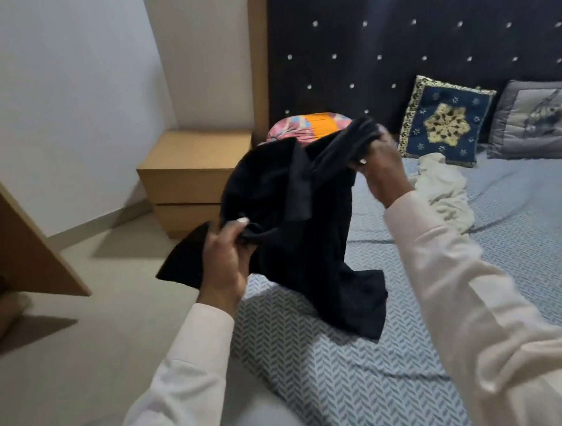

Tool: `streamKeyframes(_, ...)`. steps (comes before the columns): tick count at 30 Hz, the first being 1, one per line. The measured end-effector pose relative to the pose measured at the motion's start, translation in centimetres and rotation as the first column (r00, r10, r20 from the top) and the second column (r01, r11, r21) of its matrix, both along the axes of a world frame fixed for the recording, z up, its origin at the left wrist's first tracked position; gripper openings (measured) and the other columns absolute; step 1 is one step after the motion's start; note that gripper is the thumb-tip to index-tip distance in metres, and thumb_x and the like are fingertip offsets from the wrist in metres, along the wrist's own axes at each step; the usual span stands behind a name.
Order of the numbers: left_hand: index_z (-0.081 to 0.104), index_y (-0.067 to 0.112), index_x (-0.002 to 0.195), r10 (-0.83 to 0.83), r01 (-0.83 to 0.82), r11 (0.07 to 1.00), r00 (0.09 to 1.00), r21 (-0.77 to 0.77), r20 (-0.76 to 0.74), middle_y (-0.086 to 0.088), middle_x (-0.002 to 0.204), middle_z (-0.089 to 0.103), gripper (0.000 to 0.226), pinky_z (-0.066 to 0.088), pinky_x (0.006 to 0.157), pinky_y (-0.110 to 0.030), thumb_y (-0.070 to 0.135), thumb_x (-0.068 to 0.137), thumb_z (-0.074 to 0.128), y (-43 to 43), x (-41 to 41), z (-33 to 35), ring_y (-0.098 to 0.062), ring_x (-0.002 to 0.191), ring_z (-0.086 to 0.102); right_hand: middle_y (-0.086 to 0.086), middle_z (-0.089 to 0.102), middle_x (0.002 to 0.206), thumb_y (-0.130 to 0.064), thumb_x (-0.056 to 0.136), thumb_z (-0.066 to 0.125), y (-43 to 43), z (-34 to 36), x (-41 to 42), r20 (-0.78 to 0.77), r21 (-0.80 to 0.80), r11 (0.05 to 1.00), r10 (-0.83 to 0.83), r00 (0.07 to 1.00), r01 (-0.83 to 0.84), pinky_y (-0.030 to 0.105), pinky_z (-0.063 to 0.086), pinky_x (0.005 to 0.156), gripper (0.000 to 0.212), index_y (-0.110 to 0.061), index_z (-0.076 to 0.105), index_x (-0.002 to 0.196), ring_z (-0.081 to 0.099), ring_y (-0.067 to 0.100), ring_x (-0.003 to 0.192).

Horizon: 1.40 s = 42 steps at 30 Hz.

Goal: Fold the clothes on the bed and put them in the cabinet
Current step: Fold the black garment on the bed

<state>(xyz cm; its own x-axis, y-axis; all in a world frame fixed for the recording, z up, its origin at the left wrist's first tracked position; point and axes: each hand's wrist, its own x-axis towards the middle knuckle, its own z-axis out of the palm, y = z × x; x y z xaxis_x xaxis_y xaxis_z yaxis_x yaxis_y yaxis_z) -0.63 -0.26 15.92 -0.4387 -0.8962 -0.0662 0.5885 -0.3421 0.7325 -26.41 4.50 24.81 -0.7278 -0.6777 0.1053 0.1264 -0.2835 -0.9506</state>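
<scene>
Black garment (pixel 293 218) hangs over the left edge of the bed (pixel 350 374), its lower end draped on the bed's herringbone sheet, and you hold it up with both hands. Your left hand (pixel 224 260) clenches a bunched edge just off the bed's left side, while your right hand (pixel 382 162) pinches another bunch higher, toward the bed's head. A crumpled cream garment (pixel 444 194) lies farther up the bed.

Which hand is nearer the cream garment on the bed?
Right. Right hand is just left of the cream garment; left hand is farther left, past the black garment.
</scene>
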Motion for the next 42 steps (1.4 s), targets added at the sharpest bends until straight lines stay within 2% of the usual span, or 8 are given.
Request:
streamKeyframes(6,0.053,0.022,0.130,-0.489,0.684,0.670,0.700,-0.290,0.520,0.007,0.108,0.066,0.045,0.049,0.090,-0.022,0.011,0.089,0.068,10.3,-8.6,-2.1,-0.003,0.095,0.061,0.013,0.056,0.117,-0.001,0.092,0.037,10.2,-2.3,-12.7,-0.015,0.214,0.874,-0.444,0.896,0.437,0.030,0.055,0.067,0.042,-0.022,0.041,0.128,0.057,0.020,0.085)
streamKeyframes(10,0.046,0.015,0.142,-0.189,0.907,0.282,0.373,-0.313,0.908,0.000,0.134,0.052,0.058,0.038,0.094,-0.009,0.026,0.090,0.068,12.2,-10.6,-9.0,-0.008,0.120,0.053,0.021,0.049,0.131,-0.013,0.090,0.046,18.3,-9.1,-15.3,-0.264,0.572,0.526,-0.607,0.749,0.629,0.036,0.044,0.093,0.053,-0.013,0.032,0.142,0.053,0.029,0.110)
streamKeyframes(13,0.045,0.014,0.142,0.187,0.847,0.325,0.377,-0.420,0.907,-0.006,0.145,0.039,0.060,0.026,0.109,-0.021,0.029,0.088,0.066,10.3,-9.9,-13.0,-0.023,0.135,0.038,0.007,0.051,0.112,-0.020,0.085,0.056,20.4,-15.8,-13.5,-0.232,0.644,0.547,-0.526,0.818,0.535,0.039,0.045,0.096,0.048,-0.019,0.043,0.131,0.054,0.025,0.105)
streamKeyframes(19,0.022,0.024,0.153,0.327,0.898,0.433,-0.081,-0.073,0.941,-0.010,0.151,0.026,0.076,0.039,0.105,-0.041,0.034,0.088,0.061,5.4,-6.2,-19.3,-0.033,0.134,0.032,0.002,0.067,0.087,-0.029,0.072,0.080,18.1,-28.0,-4.9,-0.225,0.818,0.559,0.092,0.970,0.136,0.024,0.053,0.072,0.026,-0.030,0.062,0.091,0.064,0.020,0.082)
streamKeyframes(24,0.064,0.015,0.109,0.352,0.864,0.444,0.076,-0.238,0.933,-0.009,0.109,0.059,0.020,0.046,0.080,-0.034,0.018,0.091,0.055,5.7,-5.0,-21.1,-0.028,0.104,0.054,0.004,0.042,0.118,-0.030,0.070,0.075,15.3,-28.2,4.9,-0.372,0.867,0.499,0.630,0.682,0.011,0.025,0.043,0.099,0.073,-0.032,0.049,0.137,0.044,0.019,0.111)
streamKeyframes(29,0.068,0.029,0.080,-0.129,0.910,0.409,0.136,-0.072,0.982,0.012,0.079,0.067,0.010,0.051,0.076,-0.024,0.020,0.086,0.068,6.9,-4.3,-19.1,-0.006,0.078,0.064,-0.005,0.062,0.109,-0.045,0.067,0.053,14.4,-27.5,5.7,-0.356,0.839,0.543,0.508,0.784,0.029,0.036,0.051,0.091,0.052,-0.040,0.057,0.119,0.060,0.016,0.102)
streamKeyframes(35,0.075,0.028,0.084,-0.467,0.975,0.219,0.085,0.022,0.880,0.010,0.074,0.069,0.005,0.048,0.066,-0.023,0.023,0.081,0.074,11.4,-4.7,-16.9,-0.006,0.069,0.060,-0.004,0.064,0.097,-0.071,0.068,0.065,12.8,-26.3,5.2,-0.531,0.843,0.380,0.483,0.696,0.380,0.031,0.046,0.071,0.052,-0.026,0.057,0.095,0.062,0.020,0.090)
streamKeyframes(42,0.075,0.019,0.104,-0.469,0.991,0.129,0.020,0.046,0.883,0.013,0.074,0.068,0.019,0.049,0.065,-0.021,0.022,0.086,0.068,13.6,-4.3,-16.5,-0.004,0.067,0.061,0.009,0.061,0.118,-0.030,0.087,0.054,11.7,-27.6,6.2,-0.512,0.819,0.234,0.710,0.483,0.524,0.037,0.047,0.083,0.029,-0.015,0.054,0.112,0.060,0.032,0.106)
